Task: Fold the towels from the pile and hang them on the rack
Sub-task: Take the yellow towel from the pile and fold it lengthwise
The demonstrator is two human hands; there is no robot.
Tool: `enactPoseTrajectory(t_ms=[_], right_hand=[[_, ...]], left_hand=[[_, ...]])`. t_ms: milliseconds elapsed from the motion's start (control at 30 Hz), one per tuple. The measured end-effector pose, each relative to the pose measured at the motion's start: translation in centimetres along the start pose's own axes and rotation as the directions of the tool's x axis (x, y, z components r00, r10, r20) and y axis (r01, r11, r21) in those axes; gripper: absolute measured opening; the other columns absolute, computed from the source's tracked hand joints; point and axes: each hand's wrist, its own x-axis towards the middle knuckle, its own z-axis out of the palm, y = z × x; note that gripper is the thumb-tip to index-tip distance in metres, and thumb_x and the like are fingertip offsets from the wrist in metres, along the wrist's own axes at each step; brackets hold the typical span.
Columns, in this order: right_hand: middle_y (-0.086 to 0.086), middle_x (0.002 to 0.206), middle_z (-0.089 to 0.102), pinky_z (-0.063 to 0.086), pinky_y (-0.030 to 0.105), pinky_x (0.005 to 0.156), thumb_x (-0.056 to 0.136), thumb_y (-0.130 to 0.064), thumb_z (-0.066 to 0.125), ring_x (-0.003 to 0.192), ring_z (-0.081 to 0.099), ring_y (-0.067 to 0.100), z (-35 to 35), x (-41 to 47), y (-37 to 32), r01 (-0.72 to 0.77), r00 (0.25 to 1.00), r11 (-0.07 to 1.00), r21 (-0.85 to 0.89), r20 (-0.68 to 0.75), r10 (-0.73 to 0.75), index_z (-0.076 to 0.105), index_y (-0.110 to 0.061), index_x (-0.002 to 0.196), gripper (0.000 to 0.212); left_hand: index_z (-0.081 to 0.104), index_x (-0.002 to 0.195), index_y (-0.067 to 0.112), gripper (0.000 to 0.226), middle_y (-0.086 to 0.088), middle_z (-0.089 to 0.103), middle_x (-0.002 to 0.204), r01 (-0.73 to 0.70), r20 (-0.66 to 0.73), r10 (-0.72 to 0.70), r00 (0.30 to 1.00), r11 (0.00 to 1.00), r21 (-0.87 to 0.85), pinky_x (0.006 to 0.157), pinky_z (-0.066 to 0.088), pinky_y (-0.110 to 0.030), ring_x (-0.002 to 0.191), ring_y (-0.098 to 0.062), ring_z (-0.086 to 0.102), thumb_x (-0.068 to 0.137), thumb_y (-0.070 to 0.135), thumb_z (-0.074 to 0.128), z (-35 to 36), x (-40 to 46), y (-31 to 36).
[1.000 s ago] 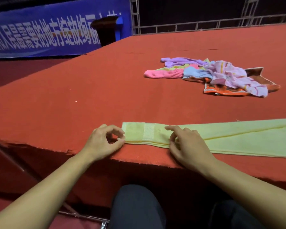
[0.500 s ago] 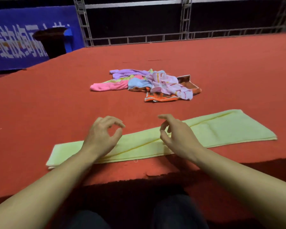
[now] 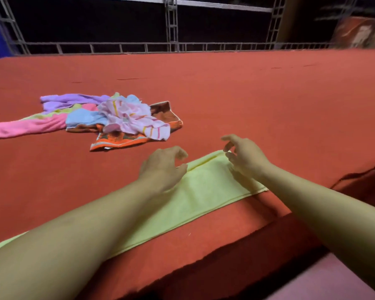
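Both forearms reach in from the bottom edge, angled up toward the right end of the yellow towel (image 3: pixel 195 191). Left hand (image 3: pixel 162 167) is palm down over the towel's far long edge, fingers loosely curled, thumb out toward the fold; nothing pinched, can't tell if the fingertips actually touch the cloth. Right hand (image 3: pixel 245 158) hovers at the towel's far right corner, fingers half curled and spread, index raised, nothing gripped; its lower fingers look close to the corner, contact unclear.

Yellow towel lies flat on the red carpeted platform (image 3: pixel 268 100), folded lengthwise into a long narrow strip, running diagonally from the lower left edge of view up to the right hand. A fold ridge shows along the far edge near the left thumb. Near long edge sits just inside the platform's front lip. Left part of the strip is hidden under the left forearm.

Pile of towels (image 3: pixel 108 120) sits well apart, farther back left on the platform: pink, purple, light blue, pale striped, orange patterned, all crumpled together.

Metal truss railing (image 3: pixel 171 40) along the far side
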Motion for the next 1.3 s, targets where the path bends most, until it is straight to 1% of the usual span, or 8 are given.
enactPoseTrajectory(t_ms=[233, 333, 500, 700, 933, 1033, 1133, 1300], right_hand=[[-0.014, 0.124, 0.064, 0.042, 0.038, 0.096, 0.097, -0.019, 0.053, 0.119, 0.046, 0.019, 1.1, 3.4, 3.3, 0.076, 0.99, 0.989, -0.131, 0.132, -0.058, 0.044, -0.036, 0.141, 0.048], [-0.011, 0.119, 0.067, 0.043, 0.041, 0.094, 0.099, -0.027, 0.052, 0.118, 0.052, 0.019, 1.4, 4.2, 3.6, 0.114, 0.978, 0.97, -0.214, 0.195, -0.072, 0.051, -0.036, 0.135, 0.038], [-0.012, 0.105, 0.068, 0.045, 0.042, 0.09, 0.095, -0.025, 0.06, 0.106, 0.052, 0.02, 0.3, 4.5, 4.0, 0.116, 0.987, 0.984, -0.139, 0.13, -0.098, 0.054, -0.031, 0.13, 0.036], [-0.02, 0.087, 0.061, 0.045, 0.037, 0.08, 0.09, -0.016, 0.068, 0.094, 0.048, 0.011, -2.0, 3.4, 4.0, 0.125, 0.992, 0.989, -0.084, 0.001, -0.126, 0.057, -0.029, 0.128, 0.042], [-0.019, 0.087, 0.064, 0.046, 0.035, 0.074, 0.087, -0.013, 0.072, 0.084, 0.048, 0.011, -4.2, -2.3, 5.0, 0.185, 0.98, 0.982, -0.035, -0.073, -0.187, 0.063, -0.026, 0.119, 0.036], [-0.026, 0.089, 0.062, 0.041, 0.026, 0.071, 0.086, -0.015, 0.072, 0.08, 0.042, 0.002, -4.5, -5.4, 5.9, 0.197, 0.977, 0.98, -0.024, -0.078, -0.198, 0.061, -0.029, 0.122, 0.04], [-0.034, 0.09, 0.057, 0.039, 0.02, 0.072, 0.086, -0.015, 0.071, 0.082, 0.043, 0.002, -4.6, -7.9, 6.6, 0.198, 0.979, 0.98, -0.029, -0.031, -0.199, 0.058, -0.033, 0.124, 0.044], [-0.029, 0.091, 0.057, 0.04, 0.015, 0.074, 0.086, -0.012, 0.067, 0.084, 0.044, 0.002, -4.5, -9.7, 6.6, 0.213, 0.977, 0.976, -0.044, 0.001, -0.213, 0.058, -0.032, 0.124, 0.044]], left_hand=[[0.058, 0.117, 0.038, 0.039, 0.019, 0.063, 0.117, 0.029, 0.067, -0.036, 0.997, 0.994, 0.106, 0.086, 0.037, -0.029, 0.114, -0.013, 0.053, 0.082, 0.053, 0.066, 3.3, 3.0, 1.4], [0.057, 0.115, 0.039, 0.035, 0.02, 0.063, 0.115, 0.046, 0.072, -0.055, 0.996, 0.991, 0.122, 0.083, 0.036, -0.029, 0.115, -0.013, 0.054, 0.083, 0.052, 0.065, 3.7, 3.2, 1.6], [0.059, 0.111, 0.036, 0.023, 0.018, 0.069, 0.108, 0.056, -0.006, -0.055, 0.998, 0.996, 0.07, 0.082, 0.044, -0.029, 0.105, -0.016, 0.062, 0.089, 0.033, 0.06, 3.8, 3.2, 1.3], [0.058, 0.111, 0.036, 0.021, 0.013, 0.073, 0.097, -0.015, -0.1, 0.016, 0.995, 1.0, 0.014, 0.085, 0.05, -0.038, 0.099, -0.018, 0.065, 0.091, 0.032, 0.06, 3.3, 2.6, 2.6], [0.064, 0.107, 0.033, 0.021, 0.012, 0.074, 0.087, -0.165, -0.143, 0.154, 0.978, 0.984, -0.066, 0.08, 0.05, -0.035, 0.09, -0.017, 0.066, 0.088, 0.027, 0.067, 2.2, -1.7, 5.2], [0.067, 0.108, 0.03, 0.021, 0.01, 0.073, 0.084, -0.228, -0.131, 0.219, 0.967, 0.972, -0.06, 0.078, 0.046, -0.032, 0.087, -0.019, 0.065, 0.087, 0.025, 0.068, 2.5, -3.8, 6.2], [0.068, 0.106, 0.029, 0.021, 0.011, 0.074, 0.082, -0.25, -0.143, 0.238, 0.961, 0.966, -0.073, 0.078, 0.048, -0.032, 0.085, -0.017, 0.066, 0.086, 0.023, 0.07, 3.1, -5.2, 6.4], [0.067, 0.106, 0.032, 0.022, 0.013, 0.074, 0.086, -0.228, -0.102, 0.217, 0.971, 0.966, -0.118, 0.082, 0.049, -0.027, 0.087, -0.009, 0.068, 0.085, 0.024, 0.072, 3.7, -6.6, 6.3]])
